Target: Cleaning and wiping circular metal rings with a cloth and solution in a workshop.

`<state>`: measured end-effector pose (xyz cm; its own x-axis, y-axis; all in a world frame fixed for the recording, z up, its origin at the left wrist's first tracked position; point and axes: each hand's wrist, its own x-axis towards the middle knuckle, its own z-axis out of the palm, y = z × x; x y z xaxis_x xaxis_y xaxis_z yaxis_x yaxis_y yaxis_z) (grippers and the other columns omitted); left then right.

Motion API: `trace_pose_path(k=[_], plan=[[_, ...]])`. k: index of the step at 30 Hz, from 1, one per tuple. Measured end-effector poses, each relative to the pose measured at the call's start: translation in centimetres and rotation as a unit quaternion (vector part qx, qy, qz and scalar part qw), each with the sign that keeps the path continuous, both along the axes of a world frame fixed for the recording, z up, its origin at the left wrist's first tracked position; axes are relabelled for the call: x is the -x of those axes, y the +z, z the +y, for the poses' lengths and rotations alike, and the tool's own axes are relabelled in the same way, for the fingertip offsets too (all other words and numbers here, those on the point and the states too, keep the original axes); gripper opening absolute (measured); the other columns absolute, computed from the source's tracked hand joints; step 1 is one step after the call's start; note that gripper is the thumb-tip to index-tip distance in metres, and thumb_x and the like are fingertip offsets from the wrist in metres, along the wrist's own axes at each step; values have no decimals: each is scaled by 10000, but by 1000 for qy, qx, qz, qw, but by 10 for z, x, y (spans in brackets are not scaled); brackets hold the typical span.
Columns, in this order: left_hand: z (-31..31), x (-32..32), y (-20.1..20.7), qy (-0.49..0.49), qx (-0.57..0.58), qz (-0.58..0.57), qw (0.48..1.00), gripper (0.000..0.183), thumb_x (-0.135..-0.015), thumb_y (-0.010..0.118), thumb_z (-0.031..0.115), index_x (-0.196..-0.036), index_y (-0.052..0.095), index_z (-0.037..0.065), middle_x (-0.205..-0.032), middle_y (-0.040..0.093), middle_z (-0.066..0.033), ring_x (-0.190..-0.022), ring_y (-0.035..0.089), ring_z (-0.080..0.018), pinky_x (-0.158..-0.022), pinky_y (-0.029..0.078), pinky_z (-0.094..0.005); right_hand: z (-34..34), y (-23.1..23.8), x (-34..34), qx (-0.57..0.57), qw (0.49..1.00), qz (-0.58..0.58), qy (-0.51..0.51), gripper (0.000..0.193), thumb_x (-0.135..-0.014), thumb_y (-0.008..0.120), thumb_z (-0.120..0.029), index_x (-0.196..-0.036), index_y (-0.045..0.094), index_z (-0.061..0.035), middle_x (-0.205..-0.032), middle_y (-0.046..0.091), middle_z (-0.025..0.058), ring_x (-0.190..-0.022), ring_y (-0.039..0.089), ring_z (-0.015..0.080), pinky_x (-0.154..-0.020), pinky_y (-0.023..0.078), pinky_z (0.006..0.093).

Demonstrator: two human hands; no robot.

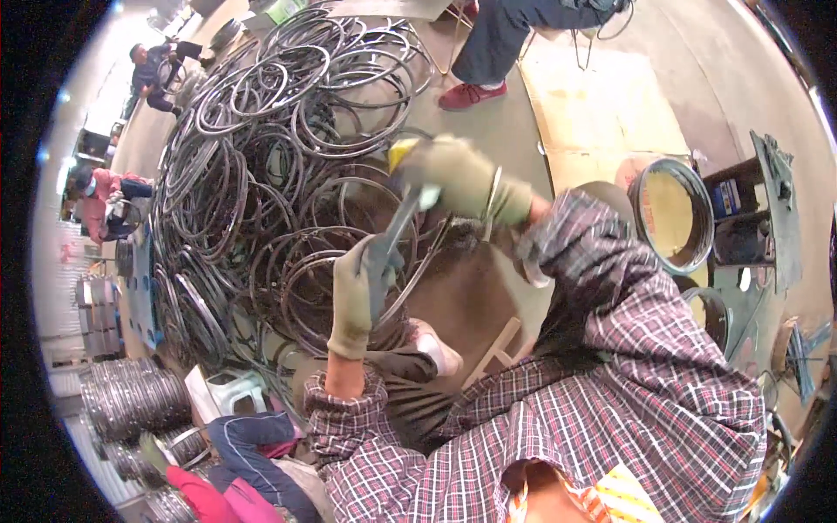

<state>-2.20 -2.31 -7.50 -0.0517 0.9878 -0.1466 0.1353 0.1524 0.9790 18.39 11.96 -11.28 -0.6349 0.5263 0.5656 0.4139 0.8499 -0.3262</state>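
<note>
My left hand [356, 292], in a tan and grey glove, is closed around a grey, flat metal bar [402, 220] that slants up toward the right. My right hand [455, 179], gloved too, is smeared by motion at the bar's upper end. Its fingers are curled by a small yellow object [402, 153], too blurred to name. A curved dark metal hoop [425, 261] passes just right of the left hand; whether it touches the hand is hidden. Beyond both hands lies a big heap of dark metal hoops [253, 113].
Cardboard [602, 109] covers floor at the upper right. A person's red shoe [472, 96] stands beyond my hands. Black round rims [703, 213] stand at right beside a dark box [741, 196]. Stacked rims [135, 397] sit at lower left. A wooden piece [493, 353] lies near my legs.
</note>
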Motion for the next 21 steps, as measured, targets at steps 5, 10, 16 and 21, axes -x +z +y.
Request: trace_pose_path(k=[5,10,16,21], plan=[[6,5,18,-26,-65,-35,997,416,-990,526,382,-935,631,-17,-664,612,-40,-471,483,-47,-398,327,-205,72,-42,-61,208,932,248,-162,243,-776,645,-3,-1008,674,-67,-884,709,120,-797,693,295,-743,545,354],[26,-38,0,-19,-76,1,997,417,-1003,493,373,-995,631,-20,-711,618,-20,-500,497,-40,-422,355,-209,-8,-20,25,58,998,-22,25,259,-751,621,-34,-985,682,-126,-945,677,94,-927,667,230,-798,520,353],[10,-6,14,-74,-9,-39,996,422,-998,510,395,-980,628,-10,-713,604,-18,-493,472,-51,-425,349,-208,67,-36,-68,243,948,178,-101,334,-790,598,27,-1098,684,-69,-841,706,70,-774,666,128,-722,553,287],[15,-19,-6,9,-57,37,998,372,-997,522,343,-966,639,-9,-721,602,-23,-497,476,-54,-423,352,-212,3,21,-15,57,994,13,-90,436,-681,698,-29,-1110,647,-90,-1027,671,89,-970,642,257,-870,514,372]])
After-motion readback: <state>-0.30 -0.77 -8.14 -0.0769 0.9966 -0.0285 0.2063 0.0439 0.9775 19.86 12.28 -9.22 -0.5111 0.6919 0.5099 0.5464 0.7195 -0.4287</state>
